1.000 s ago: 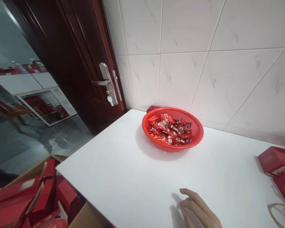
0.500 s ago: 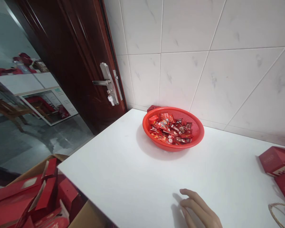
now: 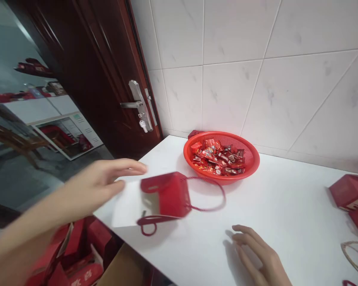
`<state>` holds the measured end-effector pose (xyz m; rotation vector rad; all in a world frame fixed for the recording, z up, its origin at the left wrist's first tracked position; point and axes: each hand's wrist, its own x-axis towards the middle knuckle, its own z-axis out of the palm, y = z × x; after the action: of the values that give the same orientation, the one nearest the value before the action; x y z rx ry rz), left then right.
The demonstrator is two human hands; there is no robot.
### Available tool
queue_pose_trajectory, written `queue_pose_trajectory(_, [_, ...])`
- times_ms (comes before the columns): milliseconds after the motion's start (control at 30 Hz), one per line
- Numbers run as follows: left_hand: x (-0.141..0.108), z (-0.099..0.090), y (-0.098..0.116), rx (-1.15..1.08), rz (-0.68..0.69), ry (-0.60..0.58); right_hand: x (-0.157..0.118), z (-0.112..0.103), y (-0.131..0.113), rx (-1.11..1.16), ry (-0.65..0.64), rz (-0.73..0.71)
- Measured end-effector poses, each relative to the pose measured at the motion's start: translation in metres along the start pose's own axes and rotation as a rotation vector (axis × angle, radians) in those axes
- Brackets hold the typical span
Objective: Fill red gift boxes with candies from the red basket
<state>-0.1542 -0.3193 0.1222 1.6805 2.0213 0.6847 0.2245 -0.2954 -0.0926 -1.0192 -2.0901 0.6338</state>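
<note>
A red gift box (image 3: pixel 173 194) with a red cord handle and a white open flap is over the left part of the white table (image 3: pixel 209 250), somewhat blurred. My left hand (image 3: pixel 107 176), smeared by motion, reaches in from the left beside the white flap. Its thumb and fingers are apart, the thumb tip at the flap's corner; no grip on the box shows. At the lower right my right hand (image 3: pixel 259 254) rests low over the table, fingers loosely bent and apart, holding nothing. Behind the box stands a red plastic basket (image 3: pixel 253 163) with wrapped sweets (image 3: pixel 220 157).
Red boxes (image 3: pixel 350 192) stand at the table's right edge, with a cord loop near them. Below the left edge is a carton (image 3: pixel 119 266) of red boxes (image 3: pixel 80 242). A tiled wall (image 3: pixel 226 95) and a dark door (image 3: pixel 107 79) border the table.
My left hand has come into view from the left, and the red gift box now appears over the table. My right hand stays almost in place. The view has shifted slightly.
</note>
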Motion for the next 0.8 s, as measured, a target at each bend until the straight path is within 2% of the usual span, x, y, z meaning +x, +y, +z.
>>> queue_pose_trajectory(67, [0.027, 0.030, 0.025, -0.112, 0.132, -0.189, 0.004, -0.001, -0.002, 0.012, 0.061, -0.014])
queue_pose_trajectory(167, [0.054, 0.075, 0.048, -0.196, 0.251, -0.383, 0.011, -0.006, -0.006, 0.005, 0.206, -0.004])
queue_pose_trajectory(267, [0.069, 0.106, 0.055, -0.237, 0.311, -0.499, 0.017, -0.013, -0.013, -0.019, 0.379, 0.063])
queue_pose_trajectory(333, [0.075, 0.120, 0.057, -0.243, 0.333, -0.528, 0.022, -0.019, -0.021, -0.029, 0.414, 0.052])
queue_pose_trajectory(400, [0.078, 0.131, 0.058, -0.226, 0.357, -0.518, 0.029, -0.025, -0.029, -0.040, 0.321, 0.007])
queue_pose_trajectory(533, [0.075, 0.147, 0.061, -0.124, 0.426, -0.424, 0.049, -0.030, -0.046, -0.089, -0.020, -0.027])
queue_pose_trajectory(600, [0.072, 0.152, 0.061, -0.058, 0.453, -0.399, 0.062, -0.030, -0.052, -0.141, -0.132, -0.052])
queue_pose_trajectory(700, [0.069, 0.155, 0.057, 0.045, 0.492, -0.411, 0.078, -0.032, -0.060, -0.220, -0.213, -0.029])
queue_pose_trajectory(800, [0.069, 0.157, 0.049, 0.158, 0.540, -0.475, 0.085, -0.036, -0.062, -0.241, -0.207, 0.091])
